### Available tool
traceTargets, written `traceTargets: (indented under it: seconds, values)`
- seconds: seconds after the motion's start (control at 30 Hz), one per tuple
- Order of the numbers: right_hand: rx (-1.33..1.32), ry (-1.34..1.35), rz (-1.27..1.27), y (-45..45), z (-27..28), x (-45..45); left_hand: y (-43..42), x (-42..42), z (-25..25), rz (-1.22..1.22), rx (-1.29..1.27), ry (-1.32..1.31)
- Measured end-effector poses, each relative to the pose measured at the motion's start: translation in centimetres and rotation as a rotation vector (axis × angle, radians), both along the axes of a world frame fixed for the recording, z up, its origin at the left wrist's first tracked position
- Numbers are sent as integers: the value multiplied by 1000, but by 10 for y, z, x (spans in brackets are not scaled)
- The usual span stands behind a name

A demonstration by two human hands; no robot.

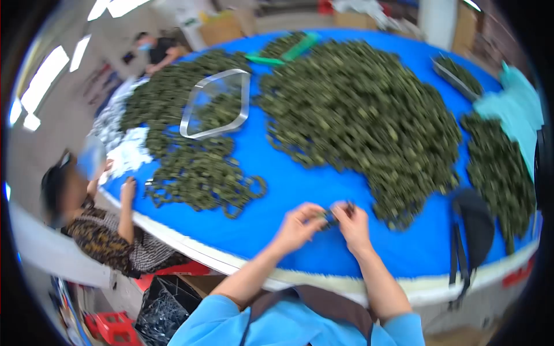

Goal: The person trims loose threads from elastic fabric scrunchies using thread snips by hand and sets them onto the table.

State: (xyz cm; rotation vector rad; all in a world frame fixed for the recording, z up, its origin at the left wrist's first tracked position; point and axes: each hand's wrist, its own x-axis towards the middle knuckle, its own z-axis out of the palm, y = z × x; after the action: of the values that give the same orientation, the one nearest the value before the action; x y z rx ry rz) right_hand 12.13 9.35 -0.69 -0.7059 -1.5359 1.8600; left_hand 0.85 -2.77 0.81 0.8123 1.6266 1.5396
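A: Log the hands, with the large green pile [358, 109] as landmark.

B: Small dark piece [328, 218] is near-side of the pile, above the blue tabletop [317, 185]. Left hand [297, 228] grasps one side between thumb and fingers; right hand [354, 226] pinches the other. Exact shape blurred.

A: Handling?

B: Judgement: light, soft and flexible, probably fabric-like; low breakage risk. Slipping seems unlikely, tangling more so if it is a loop like those in the pile. Best hold: opposite edges, by fingertips.

A: Containers?

B: Three noted. Clear container [246, 95], left of the pile: green loops show within its outline; cannot tell whether inside or beneath. Green-edged container [300, 47], at the pile's far left: dark green pieces against it, seemingly inside. Metallic-looking tray [453, 81], right of the pile's far part: holds dark green pieces.
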Motion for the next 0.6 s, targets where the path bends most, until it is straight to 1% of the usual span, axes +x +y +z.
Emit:
traceTargets:
  seconds: [0.07, 0.13, 0.17, 0.3, 0.33, 0.37, 0.4, 0.47, 0.6]
  values:
    - [-148, -67, 56, 2, 12, 6, 1, 4, 5, 35, 30, 227]
    - [-180, -139, 16, -2, 25, 6, 2, 3, 0, 99, 98, 355]
    - [-169, -139, 27, -5, 24, 6, -2, 3, -1, 113, 105, 356]
    - [214, -7, -182, -10, 18, 5, -10, 0, 9, 121, 3, 397]
    - [300, -44, -146, -12, 18, 6, -7, -3, 12, 125, 27, 411]
    - [384, -86, -110, -17, 18, 6, -5, -5, 12, 104, 91, 190]
    - [399, -80, -111, -23, 18, 5, -5, -3, 10, 78, 149, -39]
    - [551, -10, 33, -35, 18, 2, -5, 0, 6, 13, 243, -505]
    - [618, -26, 17, -33, 21, 3, -6, -7, -2, 32, 283, -510]
